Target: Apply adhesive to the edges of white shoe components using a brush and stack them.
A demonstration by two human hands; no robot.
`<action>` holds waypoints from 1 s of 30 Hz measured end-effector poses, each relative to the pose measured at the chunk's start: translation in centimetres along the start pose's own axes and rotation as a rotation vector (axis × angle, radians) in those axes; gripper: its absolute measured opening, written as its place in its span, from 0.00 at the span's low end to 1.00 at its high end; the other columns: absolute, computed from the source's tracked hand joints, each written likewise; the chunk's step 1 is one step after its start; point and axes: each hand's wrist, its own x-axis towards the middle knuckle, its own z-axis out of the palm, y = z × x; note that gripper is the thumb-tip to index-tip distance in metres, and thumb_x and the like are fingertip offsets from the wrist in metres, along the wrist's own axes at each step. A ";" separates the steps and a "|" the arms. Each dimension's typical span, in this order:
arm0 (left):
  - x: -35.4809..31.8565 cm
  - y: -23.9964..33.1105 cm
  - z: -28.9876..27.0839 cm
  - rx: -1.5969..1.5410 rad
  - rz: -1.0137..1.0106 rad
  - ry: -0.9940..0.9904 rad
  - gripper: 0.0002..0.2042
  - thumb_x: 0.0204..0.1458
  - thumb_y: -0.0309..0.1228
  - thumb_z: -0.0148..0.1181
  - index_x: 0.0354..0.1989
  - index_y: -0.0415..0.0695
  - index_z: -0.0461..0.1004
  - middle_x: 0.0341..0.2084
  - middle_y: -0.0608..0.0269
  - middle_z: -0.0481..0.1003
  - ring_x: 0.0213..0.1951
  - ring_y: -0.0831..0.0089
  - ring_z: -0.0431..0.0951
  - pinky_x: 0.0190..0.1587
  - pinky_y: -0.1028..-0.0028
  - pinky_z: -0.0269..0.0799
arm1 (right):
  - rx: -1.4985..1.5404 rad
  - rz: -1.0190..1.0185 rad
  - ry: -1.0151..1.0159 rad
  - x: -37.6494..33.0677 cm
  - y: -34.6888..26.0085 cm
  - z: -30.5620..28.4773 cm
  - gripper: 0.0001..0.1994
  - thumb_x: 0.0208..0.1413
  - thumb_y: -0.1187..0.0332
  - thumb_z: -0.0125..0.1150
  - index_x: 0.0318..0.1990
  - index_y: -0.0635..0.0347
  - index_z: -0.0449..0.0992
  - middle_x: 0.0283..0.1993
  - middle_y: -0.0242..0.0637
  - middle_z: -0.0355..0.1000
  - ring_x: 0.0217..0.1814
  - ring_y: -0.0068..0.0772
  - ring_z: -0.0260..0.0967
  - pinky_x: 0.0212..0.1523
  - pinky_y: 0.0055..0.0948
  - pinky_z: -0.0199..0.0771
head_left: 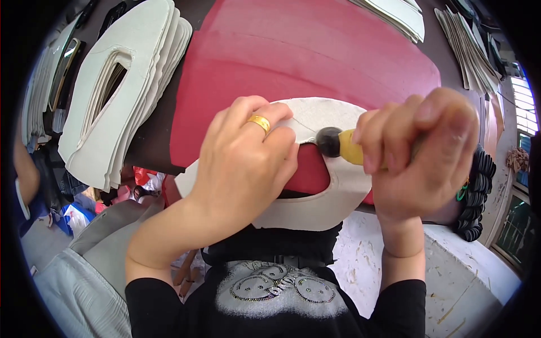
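Note:
A cream-coloured, oval flat piece (307, 214) with a cut-out in its middle lies at the near edge of the red work surface, overhanging it towards me. My left hand (242, 152), wearing a gold ring, presses on its left side with bent fingers beside the cut-out. Its fingertips are partly hidden. My right hand (422, 152) is closed around a yellow-handled tool (350, 147) with a black rounded end. That black end is at the upper right edge of the cut-out; most of the handle is hidden in my fist.
Stacked pieces (101, 56) of similar cream material with openings stand at the left. More flat sheets (397, 14) lie at the far right, beside another stack (465, 50). The red sheet (304, 56) covers the table's middle. Dark coiled items (476, 191) hang at the right.

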 end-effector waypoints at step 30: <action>-5.0 -0.2 -1.6 -0.020 -0.135 0.105 0.08 0.37 0.17 0.62 0.26 0.38 0.71 0.42 0.55 0.74 0.44 0.57 0.76 0.44 0.69 0.74 | 0.280 -0.072 0.272 2.3 -0.1 5.0 0.14 0.71 0.61 0.35 0.34 0.54 0.64 0.15 0.25 0.52 0.13 0.19 0.51 0.19 0.21 0.60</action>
